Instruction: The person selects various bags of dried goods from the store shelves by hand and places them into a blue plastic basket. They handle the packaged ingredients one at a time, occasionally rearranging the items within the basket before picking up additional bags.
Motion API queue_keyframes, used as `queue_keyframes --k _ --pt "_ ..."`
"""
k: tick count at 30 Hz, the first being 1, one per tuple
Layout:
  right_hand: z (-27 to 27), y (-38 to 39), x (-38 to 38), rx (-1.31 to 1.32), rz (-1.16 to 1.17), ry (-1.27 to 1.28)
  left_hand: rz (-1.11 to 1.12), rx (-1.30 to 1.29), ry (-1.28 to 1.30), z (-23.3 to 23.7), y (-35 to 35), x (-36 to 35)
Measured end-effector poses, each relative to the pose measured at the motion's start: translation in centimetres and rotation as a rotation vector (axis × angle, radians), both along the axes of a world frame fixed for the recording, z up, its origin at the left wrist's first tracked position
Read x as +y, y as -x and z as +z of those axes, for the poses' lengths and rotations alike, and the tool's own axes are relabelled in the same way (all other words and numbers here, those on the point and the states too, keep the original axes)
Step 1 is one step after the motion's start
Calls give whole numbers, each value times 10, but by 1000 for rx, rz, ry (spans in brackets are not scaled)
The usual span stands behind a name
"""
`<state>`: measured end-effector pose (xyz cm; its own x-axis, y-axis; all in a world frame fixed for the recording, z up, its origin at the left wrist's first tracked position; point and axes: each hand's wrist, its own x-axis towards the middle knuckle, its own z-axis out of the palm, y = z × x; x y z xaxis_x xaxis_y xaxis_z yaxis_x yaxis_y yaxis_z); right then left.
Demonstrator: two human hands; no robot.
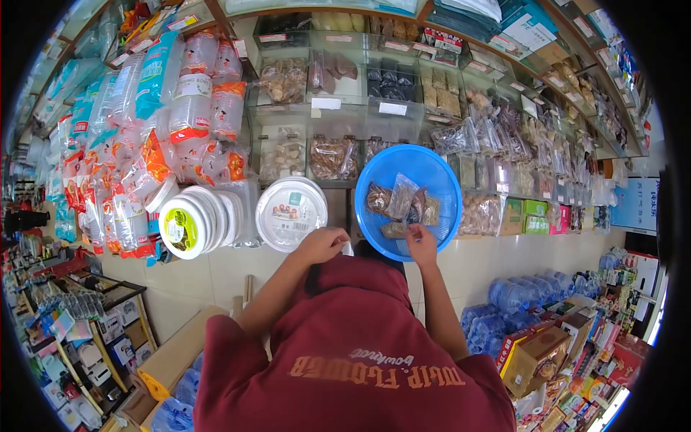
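Note:
A blue plastic basket (pixel 448 169) sits in front of my body, with several small clear packets of dried food (pixel 401 194) inside. My right hand (pixel 421 243) reaches over its near rim, fingers pinched at the lower end of a dark dried food packet (pixel 416 210). Beside the basket, my left hand (pixel 324 245) is curled closed near the lower right edge of a wrapped stack of white disposable plates (pixel 291 214). Whatever its fingers may hold is hidden.
Shelves of bagged dried goods (pixel 335 158) rise ahead. To the left are more wrapped white plates (pixel 188 223) and hanging packs of plastic cups (pixel 191 101). Large water bottles (pixel 525 291) and cardboard boxes (pixel 536 356) stand behind right; a brown carton (pixel 180 345) lies behind left.

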<state>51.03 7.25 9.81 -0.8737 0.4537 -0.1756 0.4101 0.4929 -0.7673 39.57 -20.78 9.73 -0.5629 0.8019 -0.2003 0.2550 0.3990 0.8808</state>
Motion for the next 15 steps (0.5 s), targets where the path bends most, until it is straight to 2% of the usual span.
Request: queue_keyframes --k 3,5,6,8,9,11,15 --pt "-24 1 30 -128 -11 -123 66 -94 -37 3 6 7" --pt "-40 -2 42 -215 167 -298 94 -121 -24 7 7 14" --pt "-38 -1 40 -215 160 -292 128 -145 -15 9 7 19" --pt "-37 5 32 -446 162 -369 111 -130 -15 7 2 28" --pt "-35 10 28 -434 147 -364 105 -118 -22 7 -2 33" --pt "-30 19 25 -609 171 -376 79 -126 17 13 -9 44" --pt "-57 21 25 -650 175 -418 59 -147 8 12 -28 59"
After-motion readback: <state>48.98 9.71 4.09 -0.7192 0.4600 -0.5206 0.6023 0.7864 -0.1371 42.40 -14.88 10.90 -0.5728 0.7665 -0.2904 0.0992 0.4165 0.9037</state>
